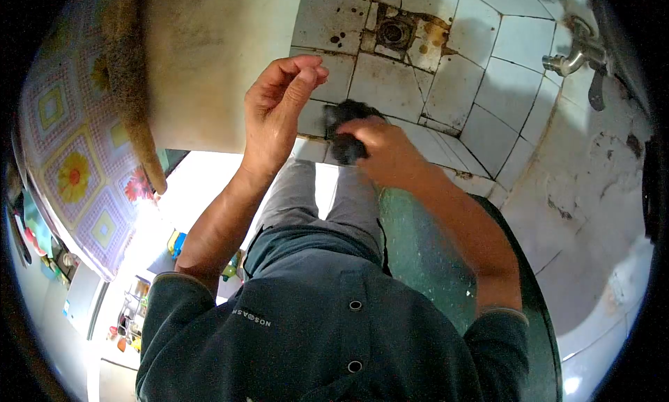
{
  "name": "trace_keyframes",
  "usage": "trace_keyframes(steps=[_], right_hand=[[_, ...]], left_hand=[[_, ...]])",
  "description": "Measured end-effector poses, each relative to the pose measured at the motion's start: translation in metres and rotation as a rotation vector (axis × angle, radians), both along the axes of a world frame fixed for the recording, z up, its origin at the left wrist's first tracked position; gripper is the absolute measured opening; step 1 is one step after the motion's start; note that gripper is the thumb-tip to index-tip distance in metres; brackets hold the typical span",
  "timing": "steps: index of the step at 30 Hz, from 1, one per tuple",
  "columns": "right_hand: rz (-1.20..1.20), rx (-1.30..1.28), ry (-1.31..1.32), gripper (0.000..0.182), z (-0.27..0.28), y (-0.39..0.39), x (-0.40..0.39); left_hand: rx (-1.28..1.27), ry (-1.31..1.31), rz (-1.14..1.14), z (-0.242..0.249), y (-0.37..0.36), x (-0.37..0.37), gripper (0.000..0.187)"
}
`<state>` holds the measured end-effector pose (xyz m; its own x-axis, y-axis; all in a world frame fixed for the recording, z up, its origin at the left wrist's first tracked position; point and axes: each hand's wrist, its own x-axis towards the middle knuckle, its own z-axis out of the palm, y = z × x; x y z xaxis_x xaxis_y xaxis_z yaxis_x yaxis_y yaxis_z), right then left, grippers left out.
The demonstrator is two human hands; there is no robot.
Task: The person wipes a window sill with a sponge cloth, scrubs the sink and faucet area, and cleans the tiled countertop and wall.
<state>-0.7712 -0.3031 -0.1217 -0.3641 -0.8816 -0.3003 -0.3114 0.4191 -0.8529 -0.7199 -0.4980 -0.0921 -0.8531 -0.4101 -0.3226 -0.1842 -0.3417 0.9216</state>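
Observation:
My right hand [387, 151] is closed on a dark, crumpled bundle [350, 132] that looks like black cloth. Motion blurs the bundle, so its exact kind does not show. It hangs over the tiled floor, just in front of my knees. To its left, my left hand [275, 109] is raised, with its fingers curled in and the thumb pressed toward them. Nothing shows in that hand, and it overlaps the edge of a pale flat panel [202, 67] in this view.
Stained white floor tiles [390, 85] surround a round drain [394, 33] ahead. A metal tap [578, 53] juts from the right wall. Behind my right arm stands a green surface [425, 256] with a dark rim. A flowered cloth [83, 172] and a brown rod [132, 88] lie left.

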Motion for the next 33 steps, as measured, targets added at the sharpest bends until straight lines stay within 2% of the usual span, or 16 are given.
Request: trace_keyframes(steps=[1, 4, 6, 9, 12, 16, 18, 20, 22, 23, 24, 26, 27, 28, 30, 33], right_hand=[[0.002, 0.002, 0.002, 0.049, 0.003, -0.001, -0.002], [0.005, 0.188, -0.019, 0.046, 0.004, -0.008, 0.003], [0.005, -0.044, 0.112, 0.046, -0.007, -0.041, 0.022], [-0.027, -0.154, 0.149, 0.048, -0.017, -0.068, 0.034], [-0.097, -0.149, 0.175, 0.045, -0.01, -0.044, 0.029], [-0.062, 0.166, 0.104, 0.047, 0.012, -0.009, 0.008], [-0.054, 0.205, 0.078, 0.048, 0.005, -0.022, 0.016], [-0.08, -0.082, 0.221, 0.048, -0.01, -0.037, 0.03], [-0.069, -0.104, 0.263, 0.047, -0.025, -0.033, 0.03], [-0.054, -0.146, 0.285, 0.046, -0.027, -0.027, 0.028], [-0.052, -0.132, 0.294, 0.046, -0.02, -0.014, 0.019], [0.045, 0.187, 0.027, 0.046, 0.002, 0.028, -0.008], [0.065, 0.294, 0.014, 0.044, 0.012, 0.05, -0.021], [0.084, 0.402, 0.0, 0.043, 0.02, 0.074, -0.034], [-0.021, 0.584, -0.181, 0.044, 0.034, 0.116, -0.053], [-0.161, 0.761, -0.145, 0.047, 0.047, 0.151, -0.058]], left_hand=[[-0.06, -0.011, -0.015, 0.0, -0.001, 0.001, 0.024], [-0.008, 0.012, -0.035, -0.003, -0.004, 0.002, 0.022], [-0.006, -0.02, -0.042, -0.003, 0.0, 0.002, 0.022], [-0.023, -0.043, -0.062, -0.001, 0.009, -0.004, 0.022], [-0.033, -0.056, -0.069, -0.002, 0.01, -0.006, 0.021], [-0.104, -0.076, -0.065, -0.002, 0.005, -0.005, 0.021], [-0.072, -0.053, -0.064, -0.007, 0.007, -0.005, 0.022], [-0.022, -0.021, -0.073, -0.011, 0.013, -0.005, 0.024], [-0.216, -0.238, -0.33, -0.014, 0.016, -0.005, 0.027], [-0.269, -0.247, -0.444, -0.023, 0.017, -0.001, 0.03], [-0.257, -0.235, -0.445, -0.025, 0.019, 0.0, 0.03], [-0.414, -0.449, -0.781, -0.026, 0.023, 0.003, 0.032], [-0.601, -0.345, -0.891, -0.029, 0.025, 0.009, 0.038], [-0.593, -0.335, -0.889, -0.034, 0.028, 0.012, 0.038], [-0.814, -0.24, -1.067, -0.039, 0.03, 0.02, 0.043], [-0.816, -0.247, -1.082, -0.035, 0.032, 0.018, 0.044]])
